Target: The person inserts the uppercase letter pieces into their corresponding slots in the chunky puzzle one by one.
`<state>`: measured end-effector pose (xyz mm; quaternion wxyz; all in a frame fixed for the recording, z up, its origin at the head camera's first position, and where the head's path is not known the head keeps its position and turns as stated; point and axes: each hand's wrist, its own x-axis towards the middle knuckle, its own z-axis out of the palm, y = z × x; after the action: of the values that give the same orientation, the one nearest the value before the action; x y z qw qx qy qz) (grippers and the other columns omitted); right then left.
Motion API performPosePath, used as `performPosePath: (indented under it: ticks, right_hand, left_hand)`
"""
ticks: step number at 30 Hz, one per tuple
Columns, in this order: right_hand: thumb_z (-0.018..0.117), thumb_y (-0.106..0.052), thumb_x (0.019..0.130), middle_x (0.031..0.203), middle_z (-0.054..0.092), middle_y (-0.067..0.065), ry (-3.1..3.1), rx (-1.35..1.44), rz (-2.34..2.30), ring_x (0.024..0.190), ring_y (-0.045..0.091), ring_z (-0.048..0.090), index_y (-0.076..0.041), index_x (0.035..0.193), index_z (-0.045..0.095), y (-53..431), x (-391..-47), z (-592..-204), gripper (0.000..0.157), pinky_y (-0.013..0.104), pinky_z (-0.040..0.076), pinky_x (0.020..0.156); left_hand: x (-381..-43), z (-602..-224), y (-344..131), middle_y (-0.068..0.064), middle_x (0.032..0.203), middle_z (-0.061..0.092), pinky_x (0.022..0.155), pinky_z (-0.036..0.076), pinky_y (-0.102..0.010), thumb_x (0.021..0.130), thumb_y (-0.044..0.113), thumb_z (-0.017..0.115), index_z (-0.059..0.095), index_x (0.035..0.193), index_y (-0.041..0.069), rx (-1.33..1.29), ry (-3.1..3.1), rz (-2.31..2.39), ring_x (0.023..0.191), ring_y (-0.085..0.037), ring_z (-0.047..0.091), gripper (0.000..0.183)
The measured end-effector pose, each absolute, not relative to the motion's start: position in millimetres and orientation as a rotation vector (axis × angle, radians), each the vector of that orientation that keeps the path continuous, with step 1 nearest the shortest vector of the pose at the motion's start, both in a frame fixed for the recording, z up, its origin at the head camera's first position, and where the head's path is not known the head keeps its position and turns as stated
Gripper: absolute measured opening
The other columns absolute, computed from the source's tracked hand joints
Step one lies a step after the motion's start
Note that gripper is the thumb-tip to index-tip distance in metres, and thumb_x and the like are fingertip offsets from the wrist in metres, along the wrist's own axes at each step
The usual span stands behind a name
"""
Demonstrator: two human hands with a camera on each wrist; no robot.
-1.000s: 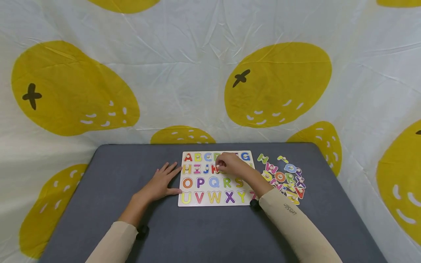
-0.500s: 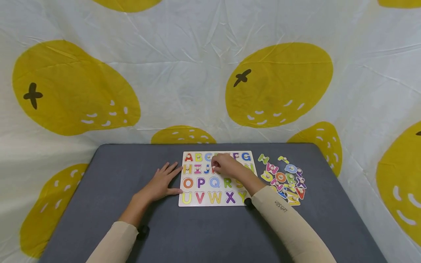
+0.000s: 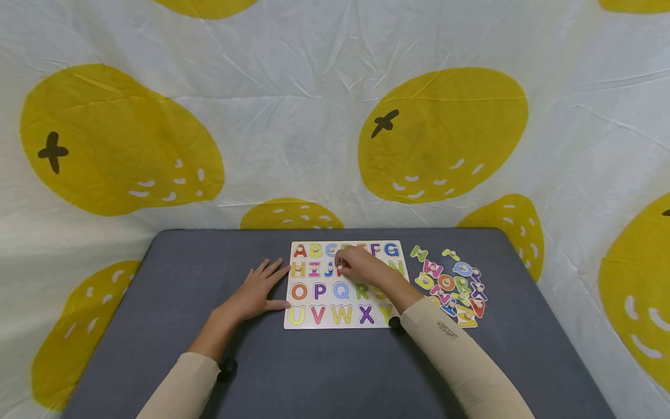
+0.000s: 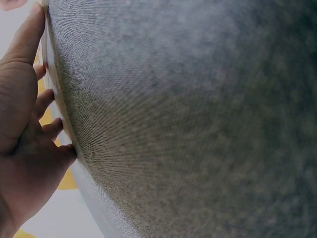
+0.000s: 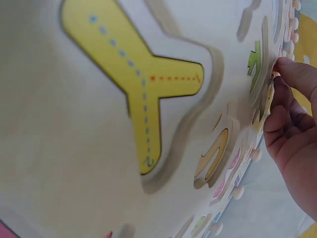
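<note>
A white alphabet puzzle board (image 3: 324, 299) lies on the dark grey table. Beside its left edge, my left hand (image 3: 257, 294) rests with fingers spread, thumb and fingertips touching the board's side. My right hand (image 3: 360, 265) is over the second row, just right of the J. Thumb and index finger pinch a red letter K piece (image 3: 339, 271), mostly hidden under the fingers. Up close in the right wrist view, the pinching fingers of the right hand (image 5: 297, 104) are at the board's surface, past the printed yellow Y recess (image 5: 143, 79).
Right of the board lies a pile of knobbed letter pieces, among them an orange O (image 3: 446, 283) and a green H-like or N-like letter (image 3: 419, 252). Knobbed letters such as the A (image 3: 300, 251) sit in the upper rows. A fruit-patterned curtain (image 3: 293, 128) hangs behind the table.
My right hand has shifted slightly left with the red K piece, then stayed nearly still. More of the board's right side shows. My left hand has not moved.
</note>
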<state>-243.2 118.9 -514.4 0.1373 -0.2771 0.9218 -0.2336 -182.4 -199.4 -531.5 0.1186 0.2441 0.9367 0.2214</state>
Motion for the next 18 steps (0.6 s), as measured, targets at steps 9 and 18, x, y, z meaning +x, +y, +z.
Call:
performPosePath:
  ticks: [9,18]
  right_hand:
    - [0.066,-0.011,0.1,0.094,0.066,0.001,2.689,-0.798,-0.759,0.082,0.012,0.056,-0.006,0.114,0.072,145.8,-237.4,-501.3,0.017,0.031,0.05,0.076]
    - [0.07,-0.013,0.098,0.091,0.068,0.002,2.767,-0.639,-0.906,0.073,0.012,0.059,-0.002,0.115,0.074,202.6,-225.3,-488.2,0.02,0.03,0.051,0.07]
  left_hand:
    - [-181.8,-530.1,-197.9,-0.018,0.169,0.029,0.117,0.016,-0.077,0.086,0.052,0.079,0.036,0.162,0.015,0.713,2.739,0.65,0.156,-0.05,0.015,0.095]
    - [-182.1,-529.7,-198.4,-0.018,0.169,0.028,0.118,0.016,-0.077,0.087,0.051,0.079,0.035,0.163,0.015,0.7,2.735,0.645,0.157,-0.05,0.014,0.094]
